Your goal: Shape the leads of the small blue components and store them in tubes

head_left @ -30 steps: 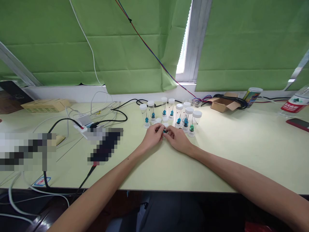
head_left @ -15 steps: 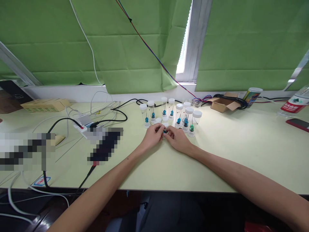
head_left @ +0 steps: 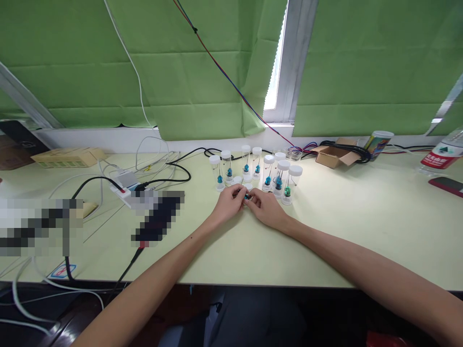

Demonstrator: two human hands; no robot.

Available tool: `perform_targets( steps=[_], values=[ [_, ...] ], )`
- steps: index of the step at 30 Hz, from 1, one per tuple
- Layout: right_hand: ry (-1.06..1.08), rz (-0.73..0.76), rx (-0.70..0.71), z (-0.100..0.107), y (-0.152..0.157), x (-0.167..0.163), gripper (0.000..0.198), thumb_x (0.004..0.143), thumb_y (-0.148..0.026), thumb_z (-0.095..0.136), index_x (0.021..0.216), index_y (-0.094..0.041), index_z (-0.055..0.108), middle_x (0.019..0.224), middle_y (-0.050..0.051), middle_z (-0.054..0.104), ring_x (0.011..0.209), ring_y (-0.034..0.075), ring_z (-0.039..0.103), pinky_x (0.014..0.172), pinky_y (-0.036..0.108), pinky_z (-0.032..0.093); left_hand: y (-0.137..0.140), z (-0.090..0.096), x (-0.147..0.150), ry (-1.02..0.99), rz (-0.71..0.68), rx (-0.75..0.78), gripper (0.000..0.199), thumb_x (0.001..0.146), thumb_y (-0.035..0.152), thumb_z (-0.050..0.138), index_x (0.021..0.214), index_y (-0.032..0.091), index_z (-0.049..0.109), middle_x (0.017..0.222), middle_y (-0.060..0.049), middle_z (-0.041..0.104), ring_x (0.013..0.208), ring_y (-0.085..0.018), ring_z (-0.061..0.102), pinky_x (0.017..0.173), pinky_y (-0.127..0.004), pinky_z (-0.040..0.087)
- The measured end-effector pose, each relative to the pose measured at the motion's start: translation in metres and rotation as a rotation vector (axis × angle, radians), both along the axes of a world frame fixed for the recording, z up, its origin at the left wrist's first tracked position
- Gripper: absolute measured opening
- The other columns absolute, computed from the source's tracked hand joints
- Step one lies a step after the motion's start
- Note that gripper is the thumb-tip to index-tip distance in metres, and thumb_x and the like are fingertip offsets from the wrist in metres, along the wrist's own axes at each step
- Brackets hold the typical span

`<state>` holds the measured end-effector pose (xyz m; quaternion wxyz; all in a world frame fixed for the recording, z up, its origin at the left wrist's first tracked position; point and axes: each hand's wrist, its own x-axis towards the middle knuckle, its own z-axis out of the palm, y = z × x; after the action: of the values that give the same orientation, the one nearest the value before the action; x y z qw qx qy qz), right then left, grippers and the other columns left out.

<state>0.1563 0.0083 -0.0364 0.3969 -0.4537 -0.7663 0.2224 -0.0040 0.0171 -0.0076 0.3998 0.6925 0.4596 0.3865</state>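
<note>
My left hand [head_left: 230, 201] and my right hand [head_left: 265, 205] meet at the middle of the table, fingertips pinched around a small dark part with blue on it [head_left: 246, 196]. Most of that part is hidden by the fingers. Just behind the hands lie loose white caps [head_left: 247, 178]. Around them stand several clear tubes with white caps, among them a tube with a blue piece inside [head_left: 219, 179] at the left. Close to my right hand is a tube with a green piece inside [head_left: 287, 191]. Thin bent wires show inside the tubes.
A power strip [head_left: 126, 190] with tangled cables and a pixelated dark object [head_left: 159, 217] lie to the left. Further back are an open cardboard box [head_left: 334, 156] and a can [head_left: 378, 144]. A plastic bottle [head_left: 443, 153] and a dark red phone-like object [head_left: 446, 185] are at the right.
</note>
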Motion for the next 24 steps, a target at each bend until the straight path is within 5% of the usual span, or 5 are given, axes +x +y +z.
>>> perform_targets(
  steps=[24],
  values=[
    [-0.013,-0.004,-0.007,-0.0003,-0.0006,-0.0002,0.006,0.092,-0.023,0.058,0.094,-0.019,0.062,0.068,-0.002,0.064,0.061,0.014,0.057,0.061,0.026,0.040,0.0017,-0.0013,-0.0011,0.013,-0.001,0.020,0.032,0.091,0.046,0.050,0.082,0.018,0.062,0.058,0.002,0.052,0.051,-0.012,0.048,0.050,-0.026,0.036]
  ],
)
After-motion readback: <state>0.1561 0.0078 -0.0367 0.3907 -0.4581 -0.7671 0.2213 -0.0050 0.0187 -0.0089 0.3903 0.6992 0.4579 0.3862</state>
